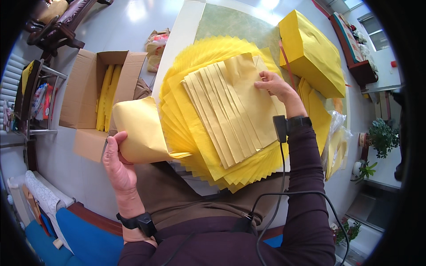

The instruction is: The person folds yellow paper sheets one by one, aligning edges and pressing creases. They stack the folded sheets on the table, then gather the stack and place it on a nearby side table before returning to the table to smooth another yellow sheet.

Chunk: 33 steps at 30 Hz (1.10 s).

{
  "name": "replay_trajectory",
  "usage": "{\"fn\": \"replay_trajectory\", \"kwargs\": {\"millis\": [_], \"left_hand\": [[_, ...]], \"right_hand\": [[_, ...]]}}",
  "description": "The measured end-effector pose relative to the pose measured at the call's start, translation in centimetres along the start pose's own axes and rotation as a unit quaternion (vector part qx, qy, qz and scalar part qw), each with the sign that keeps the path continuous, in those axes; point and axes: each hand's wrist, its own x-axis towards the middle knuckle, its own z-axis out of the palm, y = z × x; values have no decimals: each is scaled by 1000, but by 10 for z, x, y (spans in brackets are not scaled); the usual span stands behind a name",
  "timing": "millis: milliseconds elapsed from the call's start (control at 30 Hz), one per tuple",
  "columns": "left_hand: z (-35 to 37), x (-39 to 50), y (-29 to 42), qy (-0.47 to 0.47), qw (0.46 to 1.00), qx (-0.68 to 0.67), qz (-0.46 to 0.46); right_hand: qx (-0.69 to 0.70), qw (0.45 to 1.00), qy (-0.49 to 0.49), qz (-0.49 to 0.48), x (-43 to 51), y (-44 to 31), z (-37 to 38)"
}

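Observation:
My left hand (pixel 119 163) holds a folded piece of pale yellow paper (pixel 141 131), thumb at its near left side. This piece hangs above my lap, left of the table, its right corner showing several thin layers. My right hand (pixel 276 86) has thumb and fingertips at the right edge of the top sheet in a stack of pale yellow paper (pixel 229 109). Those sheets are fanned out sideways, and the top one is slightly creased. Beneath them lies a large pile of bright yellow sheets with zigzag edges (pixel 181 133), spread in a round fan.
A green-topped table (pixel 229 25) carries a tall block of yellow paper (pixel 313 55) at the back right. Below it are more yellow sheets (pixel 314 113) and a clear plastic bag (pixel 336 133). At left stands an open cardboard box (pixel 80 89) with yellow rolls. A black cable (pixel 301 193) crosses my front.

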Motion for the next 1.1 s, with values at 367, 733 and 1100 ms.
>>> {"fn": "replay_trajectory", "kwargs": {"millis": [367, 733, 1100], "left_hand": [[10, 4, -3, -3, 1000, 8, -17], [54, -43, 25, -189, 965, 149, 107], [71, -59, 1, -231, 945, 174, 150]], "right_hand": [[52, 997, -1, -55, -6, 4, 4], [102, 951, -97, -276, -139, -61, 57], [408, 851, 127, -307, -213, -69, 172]]}}
